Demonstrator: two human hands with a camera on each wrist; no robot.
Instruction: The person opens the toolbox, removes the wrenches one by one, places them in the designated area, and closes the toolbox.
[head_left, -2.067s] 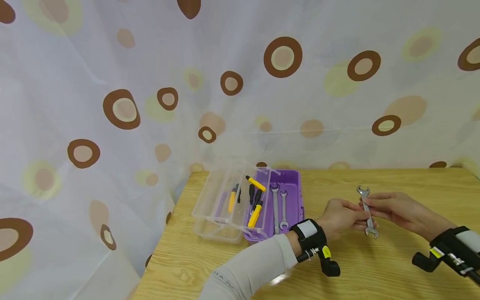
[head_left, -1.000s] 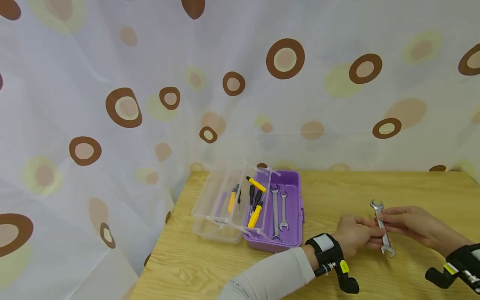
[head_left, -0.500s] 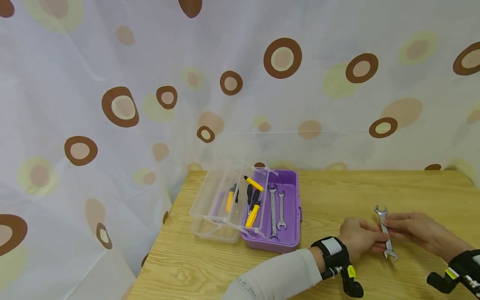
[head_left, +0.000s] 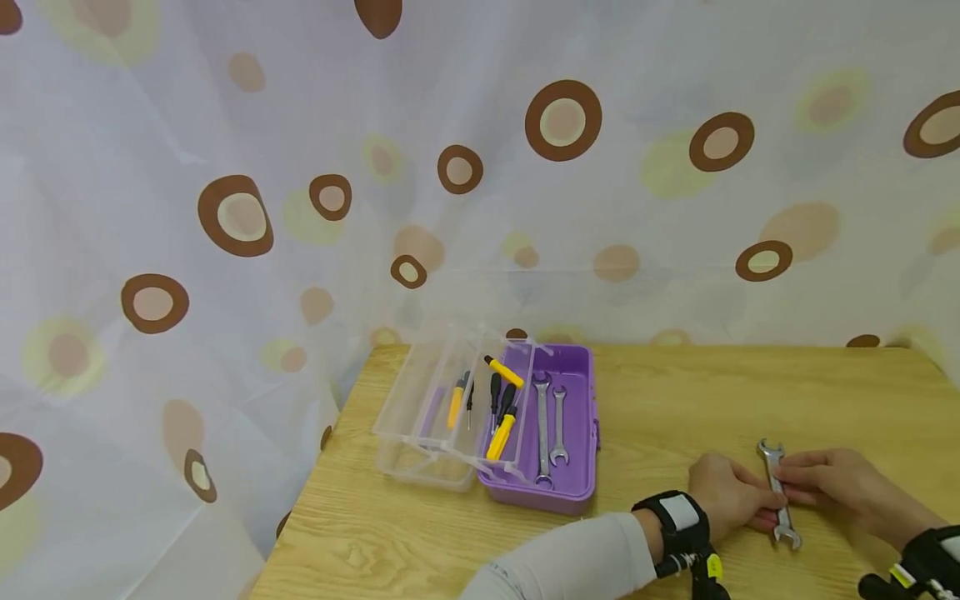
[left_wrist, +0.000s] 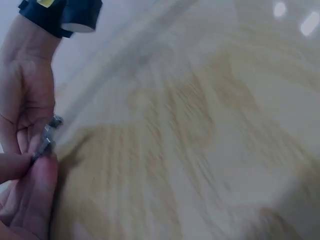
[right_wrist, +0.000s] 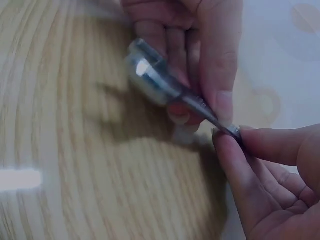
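A silver double open-ended wrench (head_left: 783, 515) is held between both hands over the right part of the wooden table. My left hand (head_left: 727, 500) pinches its shaft with thumb and fingers from the left. From the other side my right hand (head_left: 843, 487) grips it nearer the far end, thumb and fingertips on the metal. Both open ends stick out past the fingers. The right wrist view shows one wrench end (right_wrist: 150, 72) large, close over its shadow on the wood. Some fingers hide the middle of the shaft.
Left of the hands sits a purple toolbox (head_left: 581, 492) holding a longer wrench (head_left: 543, 429) and a shorter wrench (head_left: 558, 427). A clear tray (head_left: 408, 429) is folded out leftward, with several yellow-handled and black-handled screwdrivers in view there. A patterned curtain (head_left: 637, 192) hangs behind the table (head_left: 352, 533).
Both hands, still holding the wrench, have moved right and nearer the table's front. The toolbox and its contents stay in place; the head view has shifted slightly.
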